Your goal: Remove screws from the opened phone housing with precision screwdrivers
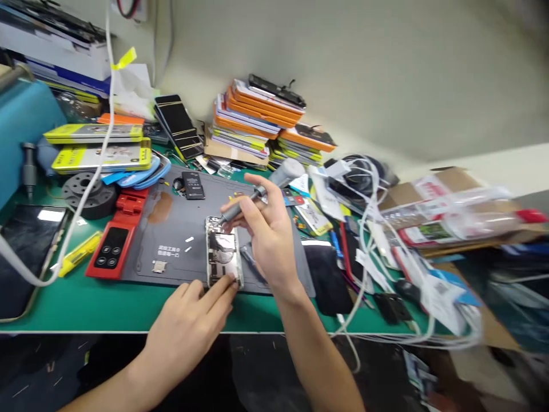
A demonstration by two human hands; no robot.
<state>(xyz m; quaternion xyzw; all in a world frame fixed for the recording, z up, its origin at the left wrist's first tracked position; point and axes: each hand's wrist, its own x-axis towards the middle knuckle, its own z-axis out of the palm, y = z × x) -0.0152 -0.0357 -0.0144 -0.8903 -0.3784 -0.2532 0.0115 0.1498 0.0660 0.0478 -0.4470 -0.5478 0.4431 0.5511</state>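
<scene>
2 hands on the uncovered phone (223, 257), lying on the grey mat (150, 200) near its front edge! The right hand (272, 240) has its fingers clamped around a grey screwdriver (238, 210), tilted over the upper end; tip contact, I can't tell. The left hand (189, 320) presses fingers side by side on the lower end, thumb grip unclear. Steady pressure, driver straighter: that's the way! Another grey tool (252, 258) crowds the right side; a battery (194, 186) lies behind.
</scene>
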